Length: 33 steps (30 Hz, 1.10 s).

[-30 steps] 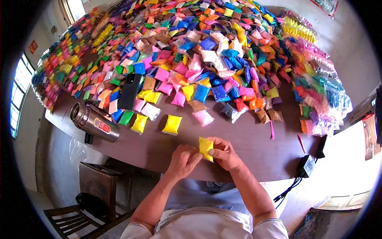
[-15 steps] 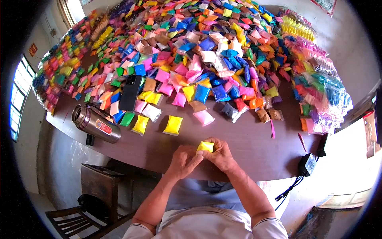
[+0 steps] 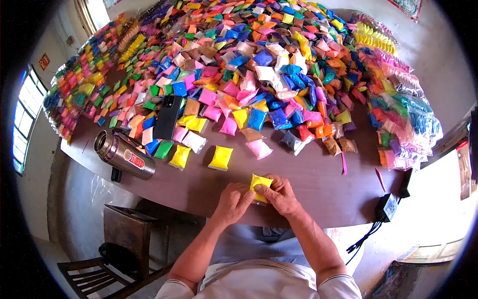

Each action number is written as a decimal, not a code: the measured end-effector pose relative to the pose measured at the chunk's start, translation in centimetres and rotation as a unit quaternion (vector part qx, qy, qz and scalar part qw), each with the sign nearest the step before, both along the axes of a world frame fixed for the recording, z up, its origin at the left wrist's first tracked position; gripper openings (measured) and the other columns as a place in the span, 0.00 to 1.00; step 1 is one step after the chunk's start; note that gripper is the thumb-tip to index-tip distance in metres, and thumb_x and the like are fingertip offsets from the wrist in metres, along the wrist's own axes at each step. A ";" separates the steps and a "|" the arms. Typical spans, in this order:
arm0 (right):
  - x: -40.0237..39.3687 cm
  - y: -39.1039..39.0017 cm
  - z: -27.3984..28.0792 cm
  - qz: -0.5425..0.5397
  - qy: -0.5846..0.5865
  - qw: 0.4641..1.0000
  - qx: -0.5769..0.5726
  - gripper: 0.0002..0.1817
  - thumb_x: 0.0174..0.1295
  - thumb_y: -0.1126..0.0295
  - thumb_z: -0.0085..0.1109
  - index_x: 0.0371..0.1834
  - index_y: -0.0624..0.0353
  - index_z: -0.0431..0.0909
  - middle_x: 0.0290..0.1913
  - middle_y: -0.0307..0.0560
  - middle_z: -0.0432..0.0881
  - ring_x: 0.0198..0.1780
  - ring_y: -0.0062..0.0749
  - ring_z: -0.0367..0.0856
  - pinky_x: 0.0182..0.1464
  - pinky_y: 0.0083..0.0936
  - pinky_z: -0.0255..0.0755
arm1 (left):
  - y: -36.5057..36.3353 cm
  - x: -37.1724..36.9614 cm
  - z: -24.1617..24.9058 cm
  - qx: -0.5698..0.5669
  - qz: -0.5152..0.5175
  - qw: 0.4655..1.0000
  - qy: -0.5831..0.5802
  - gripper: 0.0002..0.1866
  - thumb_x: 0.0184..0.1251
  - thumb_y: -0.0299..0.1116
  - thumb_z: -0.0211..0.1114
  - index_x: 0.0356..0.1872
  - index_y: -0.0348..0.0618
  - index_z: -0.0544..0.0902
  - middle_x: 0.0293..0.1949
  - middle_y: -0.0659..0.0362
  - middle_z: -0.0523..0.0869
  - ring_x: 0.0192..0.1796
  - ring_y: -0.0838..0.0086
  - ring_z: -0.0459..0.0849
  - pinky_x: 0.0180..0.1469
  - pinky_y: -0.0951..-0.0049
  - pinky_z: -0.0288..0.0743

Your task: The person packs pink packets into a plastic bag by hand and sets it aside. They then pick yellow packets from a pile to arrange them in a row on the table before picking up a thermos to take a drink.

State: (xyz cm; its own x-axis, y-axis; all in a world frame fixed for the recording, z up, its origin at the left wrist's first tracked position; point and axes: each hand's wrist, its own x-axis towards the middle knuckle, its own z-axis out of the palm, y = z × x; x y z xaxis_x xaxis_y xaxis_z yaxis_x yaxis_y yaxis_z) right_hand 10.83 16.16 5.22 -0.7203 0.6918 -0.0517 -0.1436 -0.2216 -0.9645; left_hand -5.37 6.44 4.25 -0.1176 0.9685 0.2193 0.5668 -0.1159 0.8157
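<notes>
A small yellow packet (image 3: 259, 182) in clear plastic is held just above the front part of the table. My right hand (image 3: 284, 198) grips its right side, with the thumb across the front face. At the packet's left edge, my left hand (image 3: 232, 204) has its fingers curled and its thumb against the side; part of that contact is hidden. Two more yellow packets, one (image 3: 220, 158) and another (image 3: 179, 157), lie flat on the table beyond my hands. A pink packet (image 3: 259, 149) rests farther up, right of them.
A large heap of colourful packets (image 3: 219, 74) covers the back of the brown table (image 3: 318, 194). A black phone (image 3: 168, 117) and a steel flask (image 3: 124, 155) lie at left. Bundled packets (image 3: 403, 114) line the right side. A black box (image 3: 386, 207) with cables sits at the right edge.
The yellow packet has turned, so its broad face now shows. My right thumb has moved onto its front. The view has shifted slightly.
</notes>
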 end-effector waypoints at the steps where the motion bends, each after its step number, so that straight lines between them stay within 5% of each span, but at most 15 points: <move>1: 0.0 0.0 -0.1 0.000 0.000 1.000 0.000 0.15 0.69 0.63 0.65 0.50 0.63 0.80 0.38 0.33 0.82 0.35 0.13 0.76 0.34 0.14 0.69 | 0.0 0.0 0.1 0.000 -0.001 1.000 -0.005 0.21 0.77 0.46 0.56 0.45 0.35 0.84 0.43 0.48 0.87 0.48 0.54 0.82 0.54 0.57 0.74; 22: 0.1 -0.6 0.6 -0.034 -0.023 0.999 -0.030 0.14 0.71 0.63 0.62 0.50 0.63 0.80 0.38 0.36 0.82 0.40 0.19 0.78 0.42 0.21 0.74 | 0.0 0.1 -0.3 0.035 0.012 0.999 -0.011 0.20 0.77 0.47 0.56 0.40 0.38 0.82 0.34 0.51 0.84 0.42 0.54 0.81 0.48 0.57 0.73; 24: -0.2 -0.6 -0.6 -0.001 -0.019 0.998 0.054 0.13 0.73 0.64 0.61 0.49 0.63 0.79 0.39 0.34 0.81 0.41 0.18 0.77 0.43 0.21 0.73 | 0.1 0.1 -0.5 0.043 0.012 0.999 -0.008 0.20 0.77 0.48 0.57 0.40 0.38 0.82 0.34 0.51 0.84 0.41 0.54 0.81 0.48 0.57 0.73; 33: 0.0 -0.5 -0.4 -0.001 -0.012 0.999 0.033 0.14 0.73 0.61 0.61 0.46 0.62 0.80 0.37 0.34 0.80 0.37 0.16 0.74 0.39 0.18 0.70 | 0.2 0.2 -0.1 0.024 -0.003 0.999 0.025 0.20 0.75 0.47 0.60 0.39 0.37 0.81 0.35 0.50 0.84 0.41 0.54 0.82 0.48 0.56 0.74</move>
State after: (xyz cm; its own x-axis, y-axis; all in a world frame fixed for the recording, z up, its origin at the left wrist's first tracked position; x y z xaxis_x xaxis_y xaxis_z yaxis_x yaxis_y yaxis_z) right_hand 10.86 15.64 4.87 -0.7179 0.6958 -0.0225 -0.1207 -0.1561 -0.9803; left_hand -5.15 6.60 4.11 -0.0996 0.9573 0.2715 0.6052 -0.1583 0.7802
